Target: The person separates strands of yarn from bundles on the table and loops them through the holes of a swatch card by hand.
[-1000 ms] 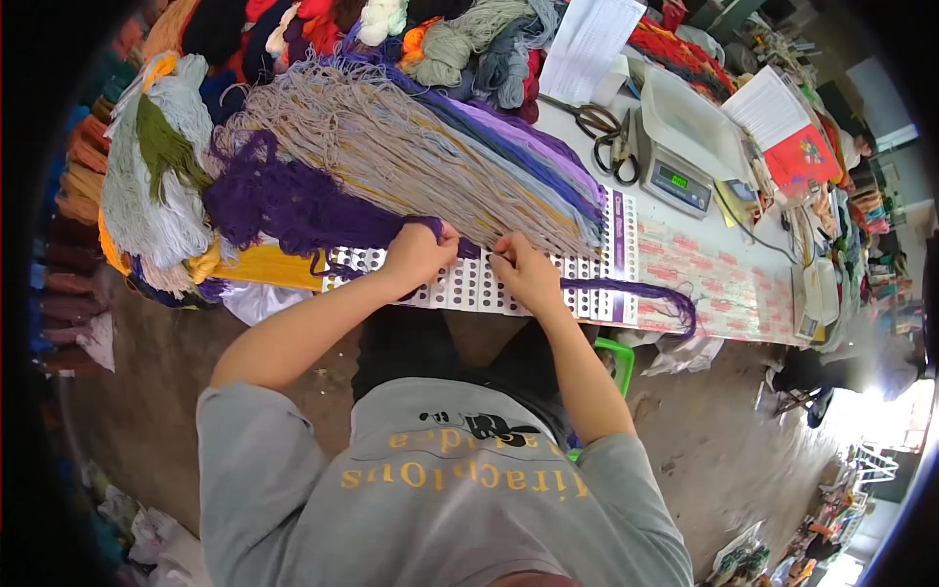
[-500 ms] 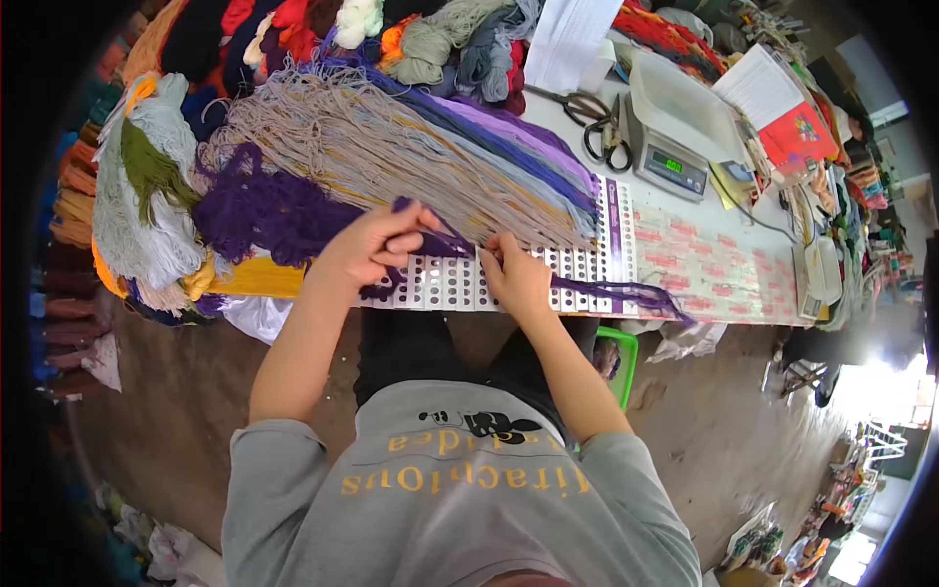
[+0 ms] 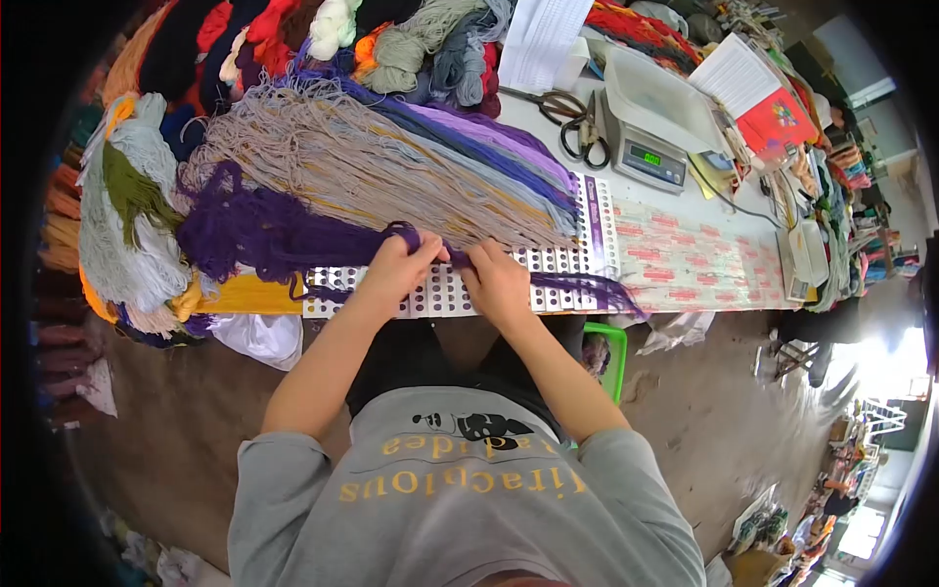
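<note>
Dark purple yarn (image 3: 264, 230) lies in a loose heap along the table's near left side. My left hand (image 3: 399, 266) pinches a strand of it above the white perforated cards (image 3: 445, 293). Close beside it, my right hand (image 3: 497, 282) has its fingers closed on the same yarn. A purple tail (image 3: 587, 287) runs out to the right from under my right hand, over the table edge. Behind both hands, long beige-grey strands (image 3: 362, 166) lie side by side, their ends at a card strip with a purple band (image 3: 597, 220).
Scissors (image 3: 587, 137) lie beside a digital scale (image 3: 641, 152) holding a clear tray. Papers (image 3: 543, 39) and coloured skeins (image 3: 411, 49) line the back. Grey-white yarn (image 3: 147, 235) hangs at the left. A green basket (image 3: 614, 362) stands below the table edge.
My left hand lifted with purple strands, then came back down beside my right hand. The camera view has shifted, so the table things appear further left.
</note>
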Motion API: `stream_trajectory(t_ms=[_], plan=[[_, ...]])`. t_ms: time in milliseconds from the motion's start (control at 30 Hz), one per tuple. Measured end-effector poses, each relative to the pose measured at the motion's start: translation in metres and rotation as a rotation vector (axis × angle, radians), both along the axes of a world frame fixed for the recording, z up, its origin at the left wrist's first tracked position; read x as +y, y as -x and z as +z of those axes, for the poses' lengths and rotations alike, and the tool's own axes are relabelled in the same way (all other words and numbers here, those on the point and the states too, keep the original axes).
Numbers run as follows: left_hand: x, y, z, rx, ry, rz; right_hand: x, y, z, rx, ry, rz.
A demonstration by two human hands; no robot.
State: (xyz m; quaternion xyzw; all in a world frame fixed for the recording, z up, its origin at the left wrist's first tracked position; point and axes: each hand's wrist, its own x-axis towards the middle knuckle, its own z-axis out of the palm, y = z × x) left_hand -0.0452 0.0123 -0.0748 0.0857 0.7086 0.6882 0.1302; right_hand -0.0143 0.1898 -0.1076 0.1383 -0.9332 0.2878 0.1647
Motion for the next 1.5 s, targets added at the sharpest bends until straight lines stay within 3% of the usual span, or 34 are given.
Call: stream_trajectory(t_ms=[33,67,100,233,267,300,367,400,433,467,533,567,633,767,933,1033,1167,1333,1400,1433,1500], plan=[[-0.01,-0.006,0.029,-0.444,-0.255,-0.077,-0.001,0.001,-0.001,-0.003,0.007,0.0],[-0.015,-0.013,0.046,-0.468,-0.342,-0.052,0.0,0.002,-0.002,-0.002,0.012,0.003],[-0.032,-0.012,0.054,-0.442,-0.425,-0.07,0.0,0.001,-0.003,-0.007,0.015,0.005],[-0.091,-0.018,0.112,-0.086,-0.545,0.252,0.0,0.001,-0.001,0.003,0.027,0.032],[-0.093,-0.019,0.117,0.131,-0.338,0.492,-0.001,0.002,-0.004,0.005,0.034,0.034],[-0.103,-0.017,0.117,0.185,0.038,0.929,-0.002,0.003,-0.005,0.003,0.044,0.014],[-0.108,-0.017,0.114,0.925,0.804,1.187,-0.002,0.002,-0.005,-0.05,0.045,-0.054],[-0.095,-0.02,0.109,0.734,0.569,1.092,-0.001,0.002,-0.006,-0.045,0.043,-0.061],[-0.08,-0.021,0.1,0.855,0.786,0.938,-0.001,0.001,-0.01,-0.033,0.122,-0.083],[-0.06,-0.018,0.079,0.823,0.611,0.779,0.001,0.0,-0.011,-0.025,0.198,-0.101],[-0.024,-0.013,0.036,0.923,0.717,0.424,0.003,0.0,-0.009,-0.144,0.21,-0.132],[-0.002,-0.019,0.024,0.728,0.708,0.288,0.003,0.0,-0.011,-0.141,0.223,-0.147],[0.015,-0.016,-0.006,0.774,0.79,0.138,0.003,0.001,-0.012,-0.133,0.239,-0.159],[0.001,-0.006,-0.013,0.975,0.886,0.043,0.003,0.001,-0.006,-0.139,0.2,-0.121],[-0.032,-0.003,0.007,1.027,0.929,0.195,-0.004,0.0,0.003,-0.105,0.053,-0.042],[-0.011,-0.005,-0.004,0.997,0.889,0.204,-0.004,0.0,0.002,-0.125,0.071,-0.035],[0.007,-0.003,-0.024,1.007,0.801,0.014,-0.004,0.0,0.003,-0.13,0.079,-0.063],[0.0,-0.009,-0.008,1.017,0.82,0.026,-0.004,0.0,0.006,-0.169,0.113,-0.07],[0.001,-0.011,-0.005,0.922,0.855,0.042,-0.001,0.001,0.006,-0.245,0.2,-0.067],[0.005,-0.006,-0.015,0.98,0.738,0.066,-0.001,0.001,0.003,-0.188,0.215,-0.066],[0.01,-0.006,-0.03,0.854,0.834,-0.04,-0.003,0.002,0.0,-0.225,0.228,-0.091]])
